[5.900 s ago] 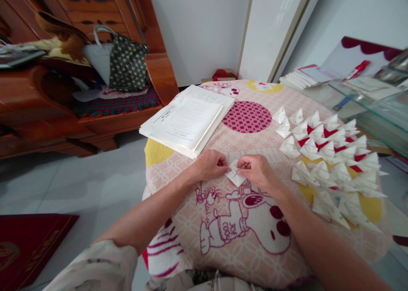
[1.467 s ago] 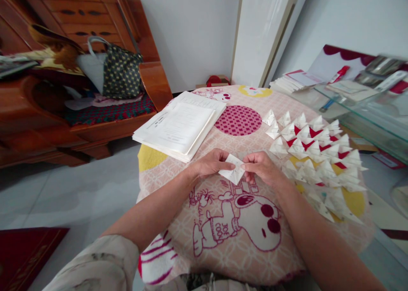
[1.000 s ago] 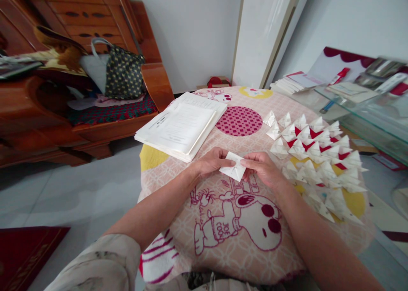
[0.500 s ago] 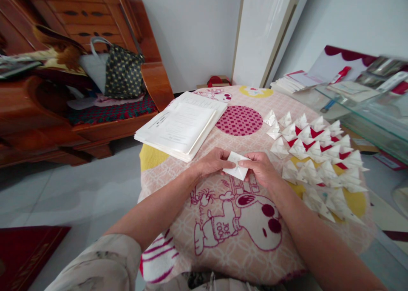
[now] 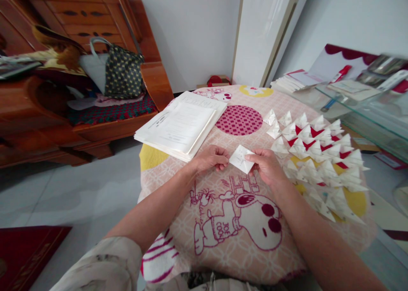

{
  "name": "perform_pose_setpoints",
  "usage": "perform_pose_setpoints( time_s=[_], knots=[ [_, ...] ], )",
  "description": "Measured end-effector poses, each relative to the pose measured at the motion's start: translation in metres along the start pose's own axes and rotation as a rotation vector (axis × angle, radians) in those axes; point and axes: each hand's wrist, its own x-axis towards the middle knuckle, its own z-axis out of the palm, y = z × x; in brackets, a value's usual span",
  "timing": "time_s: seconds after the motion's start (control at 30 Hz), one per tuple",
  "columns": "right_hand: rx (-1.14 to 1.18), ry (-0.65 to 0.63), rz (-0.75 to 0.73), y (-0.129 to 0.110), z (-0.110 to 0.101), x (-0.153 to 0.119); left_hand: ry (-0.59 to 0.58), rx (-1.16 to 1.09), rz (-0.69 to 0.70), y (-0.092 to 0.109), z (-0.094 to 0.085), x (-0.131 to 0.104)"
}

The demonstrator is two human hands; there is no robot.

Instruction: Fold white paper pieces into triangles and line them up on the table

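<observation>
My right hand [image 5: 267, 165] pinching folded paper [image 5: 239, 158], my left hand [image 5: 211, 158] just beside it, stacked sheets [image 5: 183, 127], pointed paper pieces [image 5: 298, 148], a patterned cloth [image 5: 242, 263].

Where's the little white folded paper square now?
In the head view, the small white folded paper square is near the middle, held in the bare right hand, just right of the bare left hand.
</observation>
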Motion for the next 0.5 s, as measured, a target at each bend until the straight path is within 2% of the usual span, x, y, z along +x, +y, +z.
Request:
perform_pose_setpoints(
  time_s=[0.1,0.2,0.27,0.33,0.4,0.5],
  knots=[
    [-0.007,0.03,-0.04,-0.001,-0.004,0.001,0.013,0.011,0.033,0.001,-0.006,-0.001],
    [-0.073,-0.011,-0.074,0.001,-0.007,0.0,0.101,0.072,0.211,0.0,-0.006,0.002],
    [-0.164,-0.091,-0.08,0.004,-0.007,-0.002,0.162,0.163,0.364,-0.001,-0.002,0.002],
    [-0.294,-0.159,-0.095,0.006,-0.004,-0.004,0.169,0.278,0.468,0.0,0.005,0.001],
    [-0.412,-0.183,-0.141,0.007,0.0,-0.006,0.154,0.413,0.521,0.002,0.012,-0.003],
    [-0.492,-0.151,-0.21,0.006,0.004,-0.006,0.176,0.617,0.563,0.004,0.018,-0.008]
  ],
)
